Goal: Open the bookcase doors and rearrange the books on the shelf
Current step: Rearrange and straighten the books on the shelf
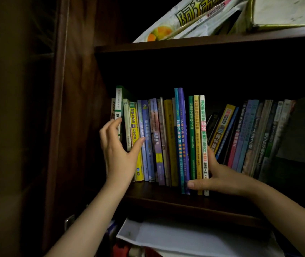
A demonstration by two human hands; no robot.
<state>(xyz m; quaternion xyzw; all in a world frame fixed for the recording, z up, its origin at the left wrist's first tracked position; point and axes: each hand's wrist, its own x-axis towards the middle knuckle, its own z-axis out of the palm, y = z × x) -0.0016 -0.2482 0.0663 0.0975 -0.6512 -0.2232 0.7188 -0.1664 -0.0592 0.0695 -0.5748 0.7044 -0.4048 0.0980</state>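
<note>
White papers (185, 238) lie lowest, at six o'clock. Above, on the shelf (166, 196), right hand (220, 179) grips upright books (198, 145); left hand (119, 154) spreads open at nine o'clock (thin, floppy paperbacks; clamp spines low).

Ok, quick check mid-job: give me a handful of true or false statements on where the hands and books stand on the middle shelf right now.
1. The right hand grips the bottom of the upright books, thumb across the green, yellow and white spines. True.
2. The left hand holds a book pulled clear of the shelf. False: it is spread open against the spines at the left end of the row, near the yellow book.
3. The books at the right end lean. True.
4. The shelf above is bare. False: a printed bag and a box lie there.
</note>
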